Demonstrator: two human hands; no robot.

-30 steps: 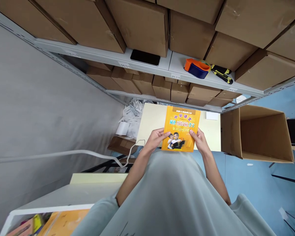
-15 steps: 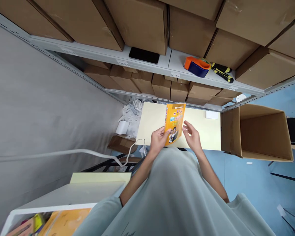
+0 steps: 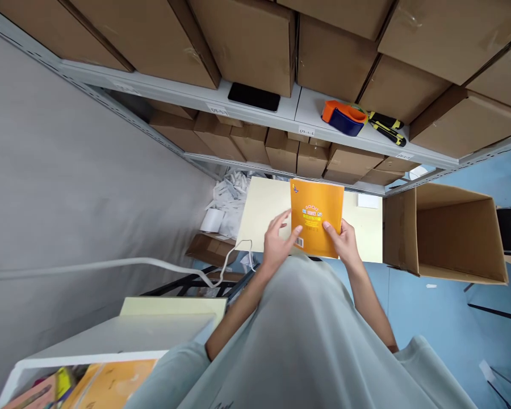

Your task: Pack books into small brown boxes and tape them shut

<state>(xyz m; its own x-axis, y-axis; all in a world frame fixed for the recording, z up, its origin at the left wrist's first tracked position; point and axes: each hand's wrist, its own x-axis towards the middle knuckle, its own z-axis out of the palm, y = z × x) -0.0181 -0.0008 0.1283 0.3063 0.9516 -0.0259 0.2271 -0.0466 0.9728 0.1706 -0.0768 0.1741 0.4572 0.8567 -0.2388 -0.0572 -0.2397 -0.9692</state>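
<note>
An orange book (image 3: 317, 199) with its barcoded cover facing me is held up over the pale table (image 3: 259, 218). My right hand (image 3: 344, 241) grips its lower right edge, thumb on the cover and fingers behind. At the left edge, my left hand (image 3: 276, 241) has its thumb and fingers apart. Its thumb tip is by the barcode; whether it touches the book I cannot tell.
A white paper piece (image 3: 368, 200) lies on the table's right. An open cardboard box (image 3: 455, 233) stands beyond it. Above, a shelf (image 3: 300, 113) carries cartons, a black phone (image 3: 254, 97), an orange-and-blue tape dispenser (image 3: 344, 117) and box cutters (image 3: 386, 128). Crumpled paper (image 3: 230, 196) lies left.
The book has been turned over from its picture cover to its barcoded cover. My right hand has taken hold of its right edge, while the left hand's fingers have loosened from it.
</note>
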